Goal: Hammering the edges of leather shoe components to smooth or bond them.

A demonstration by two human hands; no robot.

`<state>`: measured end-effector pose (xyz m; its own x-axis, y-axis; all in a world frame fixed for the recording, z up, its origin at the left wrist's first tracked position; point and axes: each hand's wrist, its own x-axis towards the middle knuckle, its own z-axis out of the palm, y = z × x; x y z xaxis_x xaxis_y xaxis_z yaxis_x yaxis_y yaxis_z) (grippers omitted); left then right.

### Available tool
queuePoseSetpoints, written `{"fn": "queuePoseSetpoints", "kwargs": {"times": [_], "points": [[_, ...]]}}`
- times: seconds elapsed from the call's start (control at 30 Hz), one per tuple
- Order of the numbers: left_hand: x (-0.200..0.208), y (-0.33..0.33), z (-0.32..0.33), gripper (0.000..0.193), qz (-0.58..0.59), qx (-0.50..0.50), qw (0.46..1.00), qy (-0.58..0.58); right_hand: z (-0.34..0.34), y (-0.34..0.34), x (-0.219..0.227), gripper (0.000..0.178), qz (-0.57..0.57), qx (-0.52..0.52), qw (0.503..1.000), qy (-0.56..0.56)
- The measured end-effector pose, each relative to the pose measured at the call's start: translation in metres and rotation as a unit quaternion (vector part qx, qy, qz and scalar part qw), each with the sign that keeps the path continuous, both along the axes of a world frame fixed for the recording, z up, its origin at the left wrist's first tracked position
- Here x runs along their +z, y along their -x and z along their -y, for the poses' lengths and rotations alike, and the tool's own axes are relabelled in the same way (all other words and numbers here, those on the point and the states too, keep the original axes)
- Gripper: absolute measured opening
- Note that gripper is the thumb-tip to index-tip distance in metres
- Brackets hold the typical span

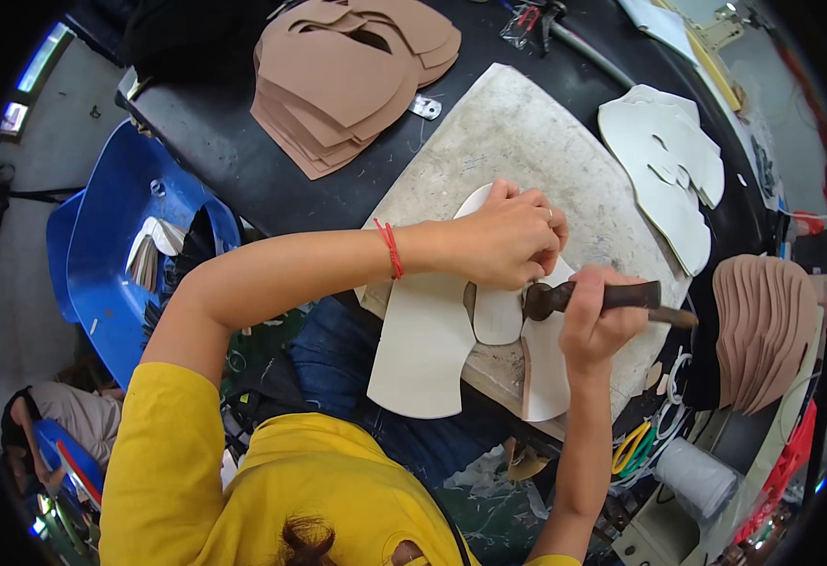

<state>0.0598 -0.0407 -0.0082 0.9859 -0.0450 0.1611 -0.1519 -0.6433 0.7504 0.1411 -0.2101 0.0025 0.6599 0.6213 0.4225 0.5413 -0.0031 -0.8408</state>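
Observation:
A white cut piece [420, 354] with curved edges, like a shoe-upper part, lies on a stained pale work board [517, 123] before me. My left hand [512, 236] rests over its upper part, fingers bent and pinched down on it; the fingertips are partly hidden. My right hand [602, 316] is closed around a hammer [547, 301], its dark rounded head close beside the left fingers. A brown stick-like end [673, 318] also shows past the right hand; whether it belongs to the hammer I cannot tell. A narrow white tongue [498, 316] and a lobe lie between the hands.
Stacked brown pieces [338, 85] lie at the back left, white ones [663, 170] at the back right. More brown pieces [762, 325] stand at the right, above a white spool [696, 476]. A blue bin [111, 245] stands at the left.

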Motion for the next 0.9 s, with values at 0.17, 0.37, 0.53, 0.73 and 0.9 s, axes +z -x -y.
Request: {"fn": "queuePoseSetpoints", "kwargs": {"times": [0.17, 0.37, 0.53, 0.73, 0.9], "points": [[0.002, -0.003, 0.006, 0.009, -0.004, -0.206, 0.978, -0.006, 0.045, 0.035, 0.043, 0.008, 0.185, 0.082, 0.975, 0.088], [0.025, 0.045, 0.026, 0.059, 0.092, -0.166, 0.977, -0.098, 0.049, 0.043, 0.009, 0.019, 0.237, -0.055, 0.966, 0.089], [0.033, 0.069, 0.053, 0.053, 0.035, -0.146, 0.967, -0.206, 0.05, 0.048, 0.011, 0.019, 0.231, -0.048, 0.968, 0.089], [0.013, 0.08, 0.074, 0.044, 0.122, -0.023, 0.917, -0.38, 0.05, 0.053, 0.016, 0.015, 0.173, -0.062, 0.978, 0.1], [0.026, 0.064, 0.062, 0.036, 0.05, -0.078, 0.956, -0.277, 0.052, 0.051, 0.015, 0.016, 0.158, -0.058, 0.98, 0.103]]}}
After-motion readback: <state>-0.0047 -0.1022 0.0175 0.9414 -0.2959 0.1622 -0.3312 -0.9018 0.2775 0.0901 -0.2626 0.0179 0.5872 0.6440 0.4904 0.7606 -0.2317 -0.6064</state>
